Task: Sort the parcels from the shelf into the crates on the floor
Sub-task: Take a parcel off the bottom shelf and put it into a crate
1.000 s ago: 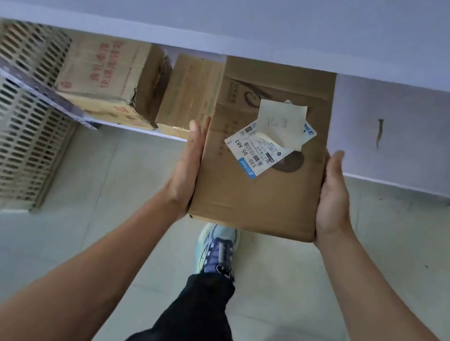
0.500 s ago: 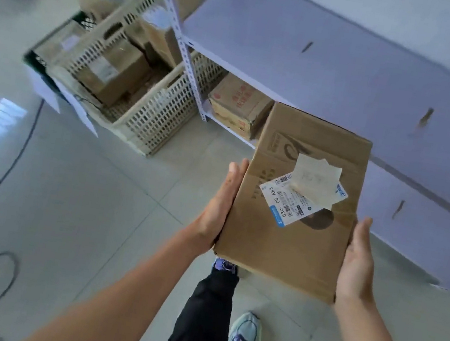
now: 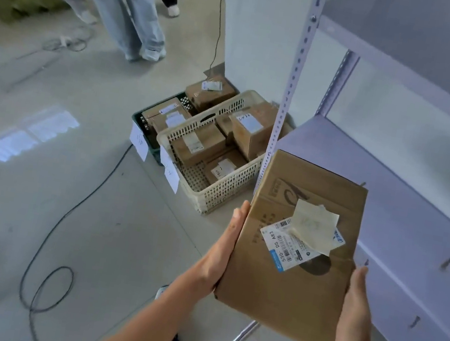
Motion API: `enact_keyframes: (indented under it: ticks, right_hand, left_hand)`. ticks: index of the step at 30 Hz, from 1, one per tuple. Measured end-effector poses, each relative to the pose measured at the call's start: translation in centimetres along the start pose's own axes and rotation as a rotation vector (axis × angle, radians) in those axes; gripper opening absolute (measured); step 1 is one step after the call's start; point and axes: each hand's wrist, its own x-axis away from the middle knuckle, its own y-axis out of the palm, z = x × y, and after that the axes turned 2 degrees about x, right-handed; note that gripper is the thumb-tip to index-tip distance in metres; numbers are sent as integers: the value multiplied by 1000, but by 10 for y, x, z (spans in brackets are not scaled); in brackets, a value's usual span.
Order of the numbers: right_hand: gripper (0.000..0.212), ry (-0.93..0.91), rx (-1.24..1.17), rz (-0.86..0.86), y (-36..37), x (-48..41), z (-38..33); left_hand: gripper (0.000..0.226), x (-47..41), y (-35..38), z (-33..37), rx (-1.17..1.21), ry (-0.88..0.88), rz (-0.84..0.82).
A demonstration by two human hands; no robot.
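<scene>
I carry a flat brown cardboard parcel with a white shipping label and a pale note stuck on top. My left hand presses its left side with straight fingers, and my right hand presses its right side the same way. A cream slotted crate holding several brown parcels stands on the floor ahead, left of the parcel. Behind it sits a dark green crate, also with parcels. Paper tags hang on both crates' front rims.
The grey metal shelf runs along my right, its upright post beside the cream crate. A black cable loops over the tiled floor at left. A person's legs stand at the back left.
I have turned left, away from the shelf, with the parcel held between both hands. The two crates on the floor have come fully into view ahead.
</scene>
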Motion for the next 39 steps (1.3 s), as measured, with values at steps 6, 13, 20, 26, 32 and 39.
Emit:
enact_keyframes:
  ticks: [6,13,20,26,32,39]
  right_hand:
    - [72,71,4,44,119,-26,-5]
    - [85,163,-26,70,233,-68,7]
    - [144,220,-54,126,297,-146,24]
    - [139,275,-169,156,338,-244,38]
    - [128,346,-206,258,357,-345,56]
    - [80,447,-233,369,362,-432,89]
  left_hand:
    - [52,9,-103,61,-106,19,154]
    - [58,-5,-215,113,-204,-44,233]
    - [65,-59,-297,152,-274,-178,254]
    - [71,-152,-356,184,-364,-263,308]
    - [56,-259,-393,197,-477,-327,319]
    - [78,-355,-444,179,-547,-460,283]
